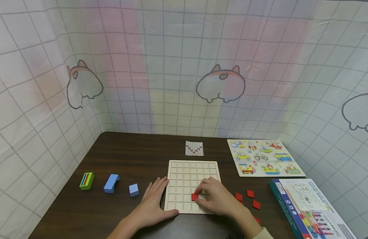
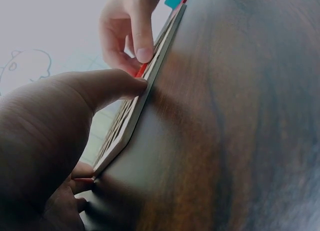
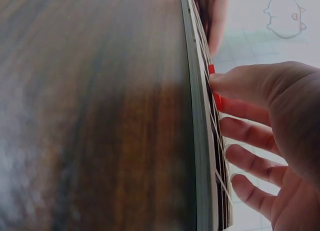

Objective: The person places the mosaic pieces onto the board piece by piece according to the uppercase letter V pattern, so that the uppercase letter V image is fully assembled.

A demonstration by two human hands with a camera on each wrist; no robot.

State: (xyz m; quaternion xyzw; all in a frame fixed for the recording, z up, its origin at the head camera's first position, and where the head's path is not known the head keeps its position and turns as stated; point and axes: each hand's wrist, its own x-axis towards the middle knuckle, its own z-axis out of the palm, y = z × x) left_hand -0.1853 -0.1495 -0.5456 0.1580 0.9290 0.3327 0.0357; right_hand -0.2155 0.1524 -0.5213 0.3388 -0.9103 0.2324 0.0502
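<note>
A pale wooden grid board lies on the table. My left hand rests along its left side, the fingers stretched out and the thumb touching the near left corner. Over the lower part of the board, my right hand pinches a red square tile between thumb and index finger. In the right wrist view this red tile sits at the grid surface, and the other fingers spread loosely beside it. Several loose red tiles lie on the table right of the board, some partly behind the right forearm.
Behind the board lies a small pattern card with red squares. A picture puzzle board and a flat box are on the right. To the left stand a green block, a blue arch block and a blue cube.
</note>
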